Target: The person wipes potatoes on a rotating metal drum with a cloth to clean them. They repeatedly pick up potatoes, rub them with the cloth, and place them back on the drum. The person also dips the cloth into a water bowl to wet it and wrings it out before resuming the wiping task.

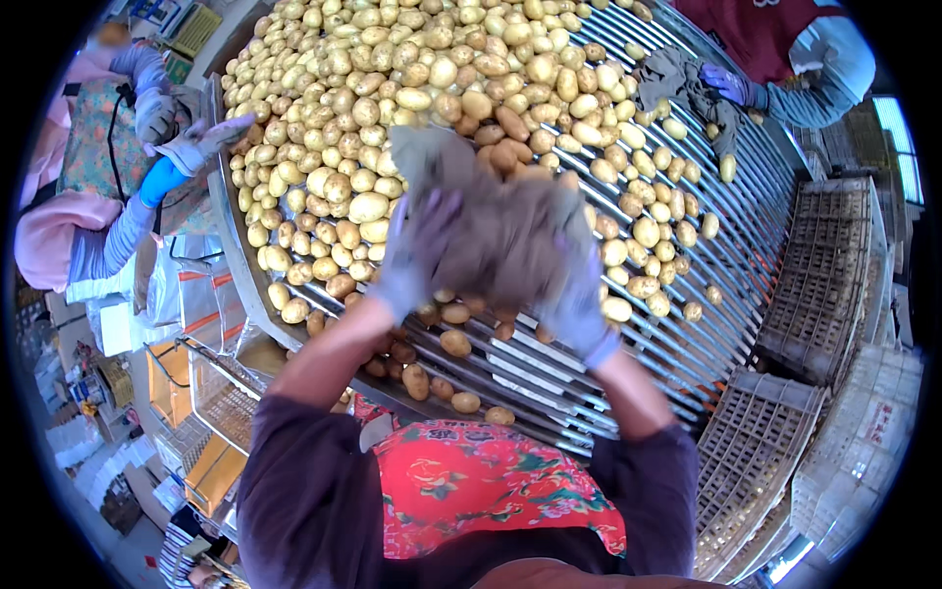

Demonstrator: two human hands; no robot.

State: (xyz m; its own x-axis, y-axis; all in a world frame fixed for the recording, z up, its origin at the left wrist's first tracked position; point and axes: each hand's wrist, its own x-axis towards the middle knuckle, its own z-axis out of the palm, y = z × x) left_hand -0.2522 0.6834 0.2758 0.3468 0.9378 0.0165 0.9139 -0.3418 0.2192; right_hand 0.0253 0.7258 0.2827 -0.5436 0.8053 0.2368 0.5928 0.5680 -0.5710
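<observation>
A bunched grey-brown cloth (500,231) is held between my two gloved hands, over potatoes on a sloping roller table. My left hand (420,250) grips its left side, and my right hand (577,299) has the right side. Both hands and the cloth are blurred by motion. Under and around the cloth lie yellow potatoes (368,206), thickly heaped toward the far left. Several darker brown potatoes (505,155) show just beyond the cloth. Loose potatoes (454,343) also lie on the rollers close to my body.
Bare metal rollers (721,255) run down the table's right side. A co-worker's gloved hand (728,84) rests on a dark cloth (692,88) at the far right. Another co-worker's gloved hand (201,145) reaches over the left rim. Plastic crates (816,275) stack at the right; wire baskets (224,393) stand left.
</observation>
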